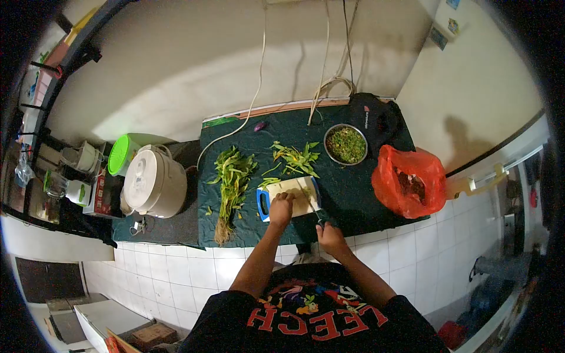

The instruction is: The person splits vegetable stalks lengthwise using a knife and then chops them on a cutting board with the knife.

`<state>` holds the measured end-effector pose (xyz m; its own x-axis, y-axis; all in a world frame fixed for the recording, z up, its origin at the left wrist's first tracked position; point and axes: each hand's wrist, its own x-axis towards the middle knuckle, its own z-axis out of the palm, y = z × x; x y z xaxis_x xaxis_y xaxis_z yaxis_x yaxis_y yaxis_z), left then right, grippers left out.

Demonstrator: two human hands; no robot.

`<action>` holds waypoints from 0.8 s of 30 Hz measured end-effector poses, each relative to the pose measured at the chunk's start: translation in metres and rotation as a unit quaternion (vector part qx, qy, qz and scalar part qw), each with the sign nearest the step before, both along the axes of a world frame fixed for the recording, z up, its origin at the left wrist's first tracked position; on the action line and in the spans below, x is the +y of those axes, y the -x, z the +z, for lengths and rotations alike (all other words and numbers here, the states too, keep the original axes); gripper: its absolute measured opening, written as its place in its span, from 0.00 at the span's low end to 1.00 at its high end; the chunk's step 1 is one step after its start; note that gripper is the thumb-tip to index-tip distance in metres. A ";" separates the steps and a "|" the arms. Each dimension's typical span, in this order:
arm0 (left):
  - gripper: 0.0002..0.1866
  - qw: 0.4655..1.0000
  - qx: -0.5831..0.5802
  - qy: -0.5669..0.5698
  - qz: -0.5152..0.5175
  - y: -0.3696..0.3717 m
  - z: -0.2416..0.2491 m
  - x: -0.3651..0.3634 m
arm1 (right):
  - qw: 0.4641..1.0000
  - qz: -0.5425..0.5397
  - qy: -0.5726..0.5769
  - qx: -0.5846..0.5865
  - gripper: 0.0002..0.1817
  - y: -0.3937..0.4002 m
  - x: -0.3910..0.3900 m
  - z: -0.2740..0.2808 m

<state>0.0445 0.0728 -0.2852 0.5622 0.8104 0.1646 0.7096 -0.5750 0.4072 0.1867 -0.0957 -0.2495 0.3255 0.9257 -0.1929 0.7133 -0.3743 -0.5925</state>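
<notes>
A white cutting board with a blue edge lies at the front of the dark green cloth. On its left half rests my left hand, fingers bent and pressed together at the board; what lies under them is hidden. My right hand is closed around the dark handle of a knife, whose blade reaches over the board's right side. Small green bits show near the blade. Loose leafy greens lie just beyond the board. To the left is a larger bunch of leafy greens with roots still on.
A metal bowl of chopped greens stands behind right, beside a black bag. An open red plastic bag sits at the right edge. Leftward are a white rice cooker and a green-lidded tub. A small purple item lies near the wall.
</notes>
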 end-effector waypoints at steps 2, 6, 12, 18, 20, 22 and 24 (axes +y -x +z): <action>0.10 0.999 -0.035 0.017 -0.001 0.002 -0.007 -0.002 | 1.000 -0.002 0.009 -0.008 0.22 0.004 0.007 -0.005; 0.10 0.999 -0.036 0.006 0.002 0.005 0.003 -0.006 | 0.995 -0.023 0.096 0.033 0.24 0.009 0.027 0.008; 0.09 0.997 -0.067 0.026 0.004 0.014 -0.006 -0.004 | 0.995 -0.016 0.077 0.053 0.22 0.015 0.037 0.016; 0.10 0.995 -0.098 0.026 0.023 0.016 -0.012 -0.004 | 0.997 -0.013 0.046 0.063 0.21 0.019 0.043 -0.004; 0.10 0.993 -0.099 0.050 0.040 0.016 -0.009 -0.005 | 0.998 -0.013 0.037 0.048 0.21 0.020 0.056 -0.010; 0.10 0.993 -0.096 0.054 0.046 0.016 -0.013 -0.003 | 0.999 -0.013 0.028 0.034 0.20 0.020 0.066 0.000; 0.10 0.993 -0.094 0.059 0.052 0.014 -0.015 -0.001 | 0.999 -0.006 0.045 0.019 0.20 0.017 0.067 0.009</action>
